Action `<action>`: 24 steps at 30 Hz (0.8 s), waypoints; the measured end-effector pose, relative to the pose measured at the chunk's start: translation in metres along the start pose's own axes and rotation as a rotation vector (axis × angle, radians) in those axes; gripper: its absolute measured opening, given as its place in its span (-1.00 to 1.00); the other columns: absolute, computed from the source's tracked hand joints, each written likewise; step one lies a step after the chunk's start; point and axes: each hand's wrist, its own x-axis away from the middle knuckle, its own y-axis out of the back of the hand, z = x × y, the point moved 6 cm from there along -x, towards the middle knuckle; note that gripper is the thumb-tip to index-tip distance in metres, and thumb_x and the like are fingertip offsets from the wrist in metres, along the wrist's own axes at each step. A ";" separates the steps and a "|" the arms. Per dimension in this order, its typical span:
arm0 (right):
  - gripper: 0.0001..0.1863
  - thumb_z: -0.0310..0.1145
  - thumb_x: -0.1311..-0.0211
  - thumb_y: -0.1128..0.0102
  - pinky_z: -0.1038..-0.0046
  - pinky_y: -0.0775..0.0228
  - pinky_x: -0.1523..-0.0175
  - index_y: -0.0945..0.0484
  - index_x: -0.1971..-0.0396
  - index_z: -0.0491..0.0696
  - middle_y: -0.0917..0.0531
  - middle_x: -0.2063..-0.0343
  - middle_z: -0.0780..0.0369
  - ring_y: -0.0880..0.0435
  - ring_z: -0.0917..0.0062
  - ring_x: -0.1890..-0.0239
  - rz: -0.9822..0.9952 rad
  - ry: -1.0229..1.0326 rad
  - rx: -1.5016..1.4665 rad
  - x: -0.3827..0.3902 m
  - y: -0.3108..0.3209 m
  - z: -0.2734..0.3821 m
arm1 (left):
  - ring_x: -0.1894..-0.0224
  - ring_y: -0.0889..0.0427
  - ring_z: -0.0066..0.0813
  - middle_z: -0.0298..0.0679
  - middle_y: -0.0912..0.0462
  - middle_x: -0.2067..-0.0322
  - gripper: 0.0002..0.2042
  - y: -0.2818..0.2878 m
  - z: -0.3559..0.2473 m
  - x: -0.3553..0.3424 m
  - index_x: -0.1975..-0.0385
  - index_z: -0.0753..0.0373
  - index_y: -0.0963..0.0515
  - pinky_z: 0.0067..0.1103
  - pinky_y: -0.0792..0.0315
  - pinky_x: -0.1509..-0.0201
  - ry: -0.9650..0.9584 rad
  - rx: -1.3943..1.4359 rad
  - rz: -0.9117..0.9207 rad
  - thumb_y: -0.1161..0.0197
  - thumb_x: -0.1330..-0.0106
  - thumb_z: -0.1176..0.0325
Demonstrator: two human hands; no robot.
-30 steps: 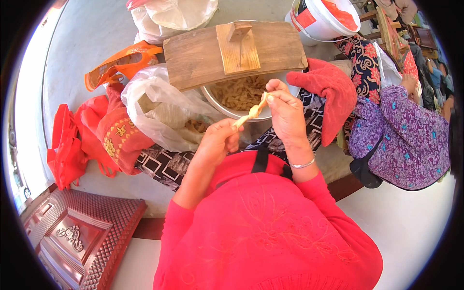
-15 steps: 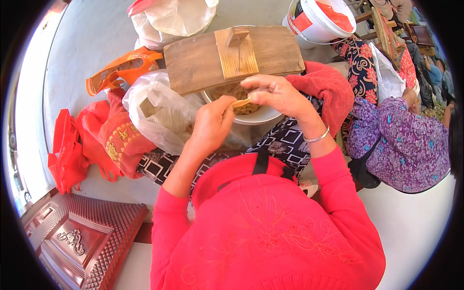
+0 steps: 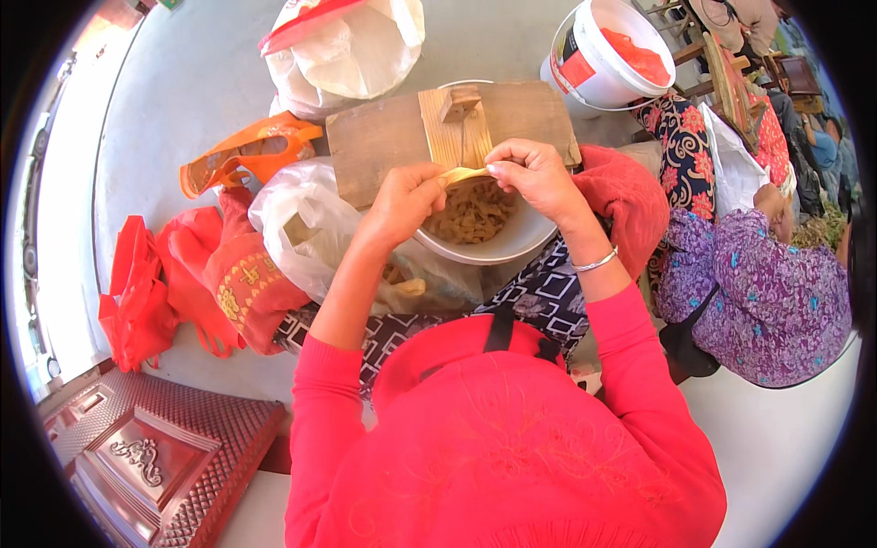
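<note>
A thin, yellowish strip (image 3: 466,174), of a kind I cannot make out, is stretched between my hands over a white basin (image 3: 512,247). My left hand (image 3: 408,203) pinches one end, and my right hand (image 3: 541,187) grips the other between thumb and finger. Similar brownish-yellow pieces (image 3: 470,215) lie in the basin. Across its far side rests a wooden board (image 3: 379,146), with a paler plank and a small upright block (image 3: 459,103) on it. A translucent plastic bag (image 3: 306,205) sits against my left leg, with more yellowish pieces partly visible inside.
Beyond the board stand a white sack (image 3: 347,59) and a white bucket (image 3: 598,73) with something red inside. Orange (image 3: 247,151) and red bags (image 3: 132,301) lie on the left. A person in purple patterned clothing (image 3: 754,292) sits close on my right.
My hands have drawn apart, and the strip is now pulled out longer between them. The whole view has shifted slightly, and more of the basin's contents shows.
</note>
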 end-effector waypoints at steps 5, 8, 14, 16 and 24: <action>-0.96 -0.54 -0.21 -0.18 0.69 -0.30 0.41 -0.61 0.37 -0.14 -0.54 0.56 0.42 -0.43 0.79 0.53 -0.127 0.125 0.161 -0.023 0.008 0.000 | 0.60 -0.35 -0.75 -0.45 -0.51 0.61 -0.80 0.014 -0.001 -0.033 0.32 0.31 -0.62 -0.75 -0.22 0.53 0.000 -0.034 -0.055 -0.06 -0.35 0.36; -0.95 -0.52 -0.21 -0.18 0.66 -0.31 0.40 -0.60 0.38 -0.15 -0.55 0.57 0.40 -0.44 0.76 0.52 -0.141 0.130 0.223 -0.034 0.014 -0.007 | 0.60 -0.40 -0.66 -0.40 -0.52 0.63 -0.79 0.015 -0.004 -0.046 0.38 0.32 -0.60 -0.65 -0.28 0.53 -0.064 -0.164 -0.113 -0.07 -0.34 0.35; -0.88 -0.45 -0.20 -0.16 0.58 -0.32 0.39 -0.59 0.38 -0.19 -0.53 0.60 0.33 -0.46 0.69 0.52 -0.265 0.400 0.759 -0.030 0.012 -0.003 | 0.38 -0.53 -0.05 -0.02 -0.56 0.51 -0.80 0.025 -0.016 -0.039 0.38 0.33 -0.58 -0.28 -0.41 0.30 -0.121 -0.835 -0.437 -0.07 -0.29 0.34; -0.89 -0.45 -0.21 -0.16 0.59 -0.33 0.40 -0.59 0.36 -0.18 -0.53 0.61 0.34 -0.47 0.68 0.52 -0.221 0.270 0.578 -0.017 0.016 -0.006 | 0.38 -0.51 -0.07 -0.02 -0.55 0.51 -0.81 0.028 -0.014 -0.015 0.37 0.34 -0.58 -0.30 -0.41 0.29 -0.095 -0.746 -0.474 -0.07 -0.30 0.36; -0.87 -0.48 -0.08 -0.23 0.33 -0.43 0.13 -0.60 0.34 -0.14 -0.64 0.37 0.14 -0.59 0.24 0.30 -0.247 0.537 0.896 0.071 -0.045 0.001 | 0.55 -0.48 -0.56 -0.29 -0.52 0.61 -0.84 -0.020 0.047 0.114 0.20 0.34 -0.56 -0.59 -0.37 0.45 0.152 -0.064 -0.328 -0.07 -0.37 0.43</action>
